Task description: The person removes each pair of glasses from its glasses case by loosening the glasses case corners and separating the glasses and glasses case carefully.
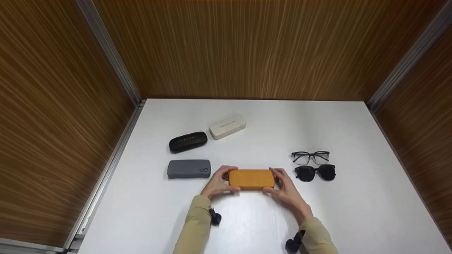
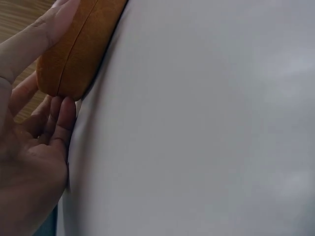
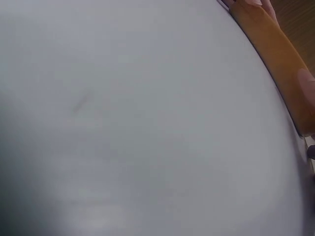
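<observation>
An orange glasses case (image 1: pixel 251 179) lies on the white table (image 1: pixel 370 208), closed, its long side toward me. My left hand (image 1: pixel 218 184) grips its left end, thumb at the near edge and fingers round the far side. At the right end, my right hand (image 1: pixel 287 190) holds the case in the same way. A seam runs along the end of the case (image 2: pixel 74 54) in the left wrist view, where several fingertips (image 2: pixel 68 110) touch its end. The right wrist view catches the case (image 3: pixel 273 49) only at its upper right, with a thumb (image 3: pixel 307 86) pressed on it.
Left of the hands lie a grey glasses case (image 1: pixel 187 169) and a black one (image 1: pixel 188 142). A cream case (image 1: pixel 227 127) sits farther back. On the right, clear eyeglasses (image 1: pixel 310 154) lie just behind dark sunglasses (image 1: pixel 306 173). Wood-grain panels (image 1: pixel 247 49) enclose the table.
</observation>
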A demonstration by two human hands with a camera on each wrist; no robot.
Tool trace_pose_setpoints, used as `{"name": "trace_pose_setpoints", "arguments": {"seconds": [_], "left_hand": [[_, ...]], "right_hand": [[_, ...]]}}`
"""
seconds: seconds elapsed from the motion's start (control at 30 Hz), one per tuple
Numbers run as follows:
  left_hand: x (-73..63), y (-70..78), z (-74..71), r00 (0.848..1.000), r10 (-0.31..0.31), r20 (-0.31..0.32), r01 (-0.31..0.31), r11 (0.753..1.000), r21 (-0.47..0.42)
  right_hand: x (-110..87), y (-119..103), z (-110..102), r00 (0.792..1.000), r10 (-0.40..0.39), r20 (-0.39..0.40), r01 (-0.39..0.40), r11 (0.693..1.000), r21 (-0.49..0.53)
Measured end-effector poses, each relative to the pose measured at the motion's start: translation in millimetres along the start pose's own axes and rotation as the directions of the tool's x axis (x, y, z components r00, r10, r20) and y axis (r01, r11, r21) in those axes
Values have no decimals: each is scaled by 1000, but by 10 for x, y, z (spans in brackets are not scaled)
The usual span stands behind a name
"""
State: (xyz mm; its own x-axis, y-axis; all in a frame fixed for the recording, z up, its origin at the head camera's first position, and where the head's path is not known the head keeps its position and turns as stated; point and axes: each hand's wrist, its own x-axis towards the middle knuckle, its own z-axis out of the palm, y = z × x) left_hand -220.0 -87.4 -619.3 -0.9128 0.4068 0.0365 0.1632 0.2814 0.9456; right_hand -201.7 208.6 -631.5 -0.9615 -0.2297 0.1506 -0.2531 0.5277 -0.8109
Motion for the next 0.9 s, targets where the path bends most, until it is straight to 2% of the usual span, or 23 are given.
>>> {"name": "trace_pose_setpoints", "arguments": {"seconds": [0.2, 0.37, 0.47, 0.67, 0.77, 0.9], "left_hand": [[-22, 19, 24, 1000, 9, -10, -9, 998, 54], [-84, 30, 15, 1000, 15, -3, -15, 995, 96], [-132, 33, -15, 1000, 8, -1, -8, 996, 84], [-231, 40, -92, 998, -61, -29, 61, 998, 11], [-279, 45, -139, 995, -95, -33, 95, 995, 6], [-344, 25, -229, 994, -106, -29, 107, 994, 29]], "right_hand": [[2, -19, -52, 998, 36, 45, -37, 999, 23], [-28, -21, -74, 998, 8, 59, -11, 999, 36], [-55, -14, -82, 997, -9, 76, 7, 999, 38], [-101, -32, -73, 994, -35, 106, 29, 998, 57], [-112, -74, -50, 993, -24, 117, 17, 998, 53], [-112, -160, 16, 991, -22, 133, 17, 999, 39]]}}
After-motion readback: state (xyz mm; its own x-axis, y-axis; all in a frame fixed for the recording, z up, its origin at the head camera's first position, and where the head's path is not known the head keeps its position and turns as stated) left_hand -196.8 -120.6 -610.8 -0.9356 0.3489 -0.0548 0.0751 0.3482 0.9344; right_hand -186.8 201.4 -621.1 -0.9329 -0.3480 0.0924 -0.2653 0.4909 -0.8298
